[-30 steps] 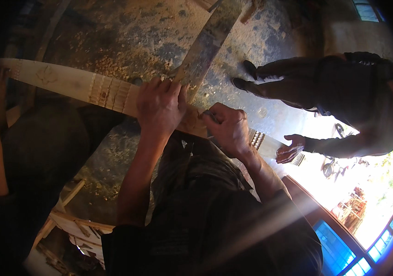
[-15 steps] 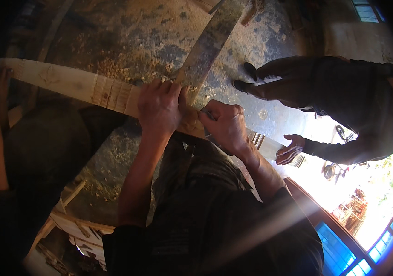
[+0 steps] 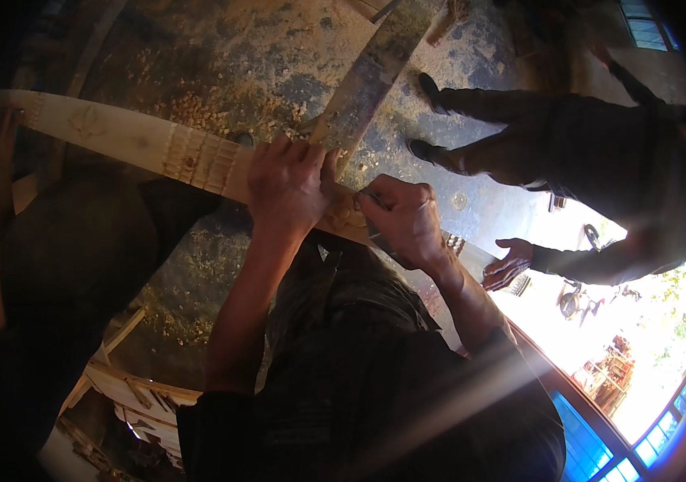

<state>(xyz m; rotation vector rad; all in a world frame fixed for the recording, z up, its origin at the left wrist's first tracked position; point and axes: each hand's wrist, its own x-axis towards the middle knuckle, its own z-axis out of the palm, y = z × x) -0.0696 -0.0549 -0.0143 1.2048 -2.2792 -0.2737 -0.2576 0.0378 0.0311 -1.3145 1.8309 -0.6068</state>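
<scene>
A long, pale wooden board (image 3: pixel 130 138) with carved bands and a carved motif lies across in front of me. My left hand (image 3: pixel 291 185) is closed over it near the middle, knuckles up and fingers at the far edge. Just right of it, my right hand (image 3: pixel 403 217) is a fist around a slim metal carving tool (image 3: pixel 373 198), mostly hidden in the fingers. This fist rests close over a carved patch (image 3: pixel 345 212) of the board. The tool's working tip cannot be made out.
At the left, another person's hand (image 3: pixel 2 132) holds the board's end. A second person (image 3: pixel 592 153) stands at the right, one hand (image 3: pixel 508 263) by the board's right end. A plank (image 3: pixel 371 72) runs away beyond the board. Wood chips (image 3: pixel 198 108) litter the floor.
My right hand has shifted slightly right along the board, still gripping the tool. The person at the right has lifted the far arm, and their legs are farther apart.
</scene>
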